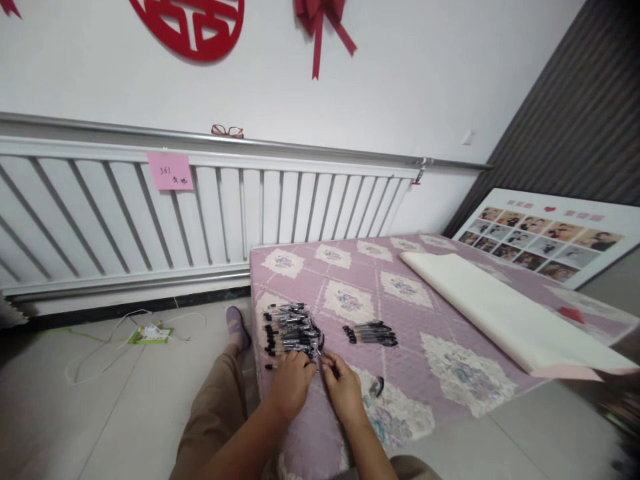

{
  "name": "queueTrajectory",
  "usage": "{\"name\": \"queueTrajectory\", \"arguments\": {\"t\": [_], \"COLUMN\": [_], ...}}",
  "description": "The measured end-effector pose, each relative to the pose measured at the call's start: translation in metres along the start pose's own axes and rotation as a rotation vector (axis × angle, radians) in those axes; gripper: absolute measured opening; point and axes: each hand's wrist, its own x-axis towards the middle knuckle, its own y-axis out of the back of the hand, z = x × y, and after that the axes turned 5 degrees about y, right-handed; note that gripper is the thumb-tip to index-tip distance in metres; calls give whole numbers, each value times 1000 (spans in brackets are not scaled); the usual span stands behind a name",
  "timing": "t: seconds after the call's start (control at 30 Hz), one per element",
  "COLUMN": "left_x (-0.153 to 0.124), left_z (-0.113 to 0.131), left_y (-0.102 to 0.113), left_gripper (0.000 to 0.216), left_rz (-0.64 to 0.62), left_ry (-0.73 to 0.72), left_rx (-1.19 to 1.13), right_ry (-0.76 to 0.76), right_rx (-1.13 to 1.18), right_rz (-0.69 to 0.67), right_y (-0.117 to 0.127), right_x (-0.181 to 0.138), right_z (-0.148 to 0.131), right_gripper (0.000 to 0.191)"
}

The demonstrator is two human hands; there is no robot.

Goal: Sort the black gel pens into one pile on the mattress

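A pile of black-and-clear pens (289, 327) lies side by side near the left edge of a purple, flower-patterned mattress (320, 413). My left hand (293, 380) is closed at the near side of this pile, its fingers curled around a pen whose dark end (270, 367) sticks out to the left. Close beside it, my right hand (343, 385) pinches with thumb and fingertips at the pile's right end; what it holds is too small to make out. A smaller, neat row of dark pens (371, 333) rests further right. Near my right wrist lies a small dark-and-clear object (377, 387).
A rolled cream sheet (480, 300) lies across the mattress's right part, with a framed photo board (545, 233) behind it. A white radiator (300, 200) stands along the wall. On the floor at left are a power strip (153, 335) and cables.
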Motion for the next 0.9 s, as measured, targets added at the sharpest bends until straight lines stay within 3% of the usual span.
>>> {"name": "queueTrajectory", "arguments": {"t": [0.2, 0.37, 0.47, 0.6, 0.9], "left_x": [-7, -18, -20, -18, -10], "left_z": [0, -5, -6, -6, -7], "left_y": [1, 3, 5, 7, 6], "left_gripper": [11, 17, 15, 10, 12], "left_rz": [105, 178, 163, 92, 15], "left_ry": [96, 240, 283, 277, 280], "left_rx": [-88, -161, -179, -160, -119], "right_ry": [52, 167, 105, -69, 116], "right_rx": [-92, -375, -606, -829, -559], "right_rz": [171, 203, 264, 171, -42], "right_y": [4, 36, 65, 85, 43], "right_x": [-9, -19, -23, -25, -8], "right_z": [9, 21, 34, 48, 24], "right_gripper": [30, 32, 40, 38, 35]}}
